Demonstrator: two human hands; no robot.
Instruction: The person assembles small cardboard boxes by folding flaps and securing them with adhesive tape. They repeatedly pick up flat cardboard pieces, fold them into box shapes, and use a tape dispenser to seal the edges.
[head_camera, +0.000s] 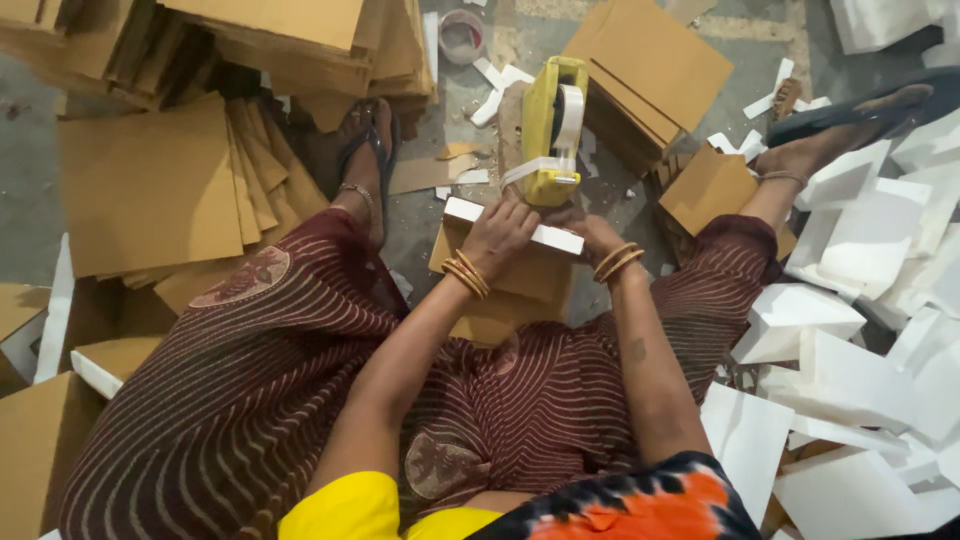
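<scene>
the fingers of the left hand (497, 232) are curled down over the top of a flat white foam slab with brown card under it (545, 238). they press on it, likely so it stays put. the right hand (590, 232) is just beside it. its fingers reach up to the bottom of a yellow plastic tape roller with white tape (548, 135), but i cannot tell how tight they grip, since they are partly hidden. a strip of white tape runs from the roller down to the slab. the slab sits on a small stack of brown card pieces (500, 300) between the person's knees, close in where both hands can reach. out to the left lie big stacks of brown cardboard sheets (150, 190). out to the right is a heap of white foam pieces (850, 330).
</scene>
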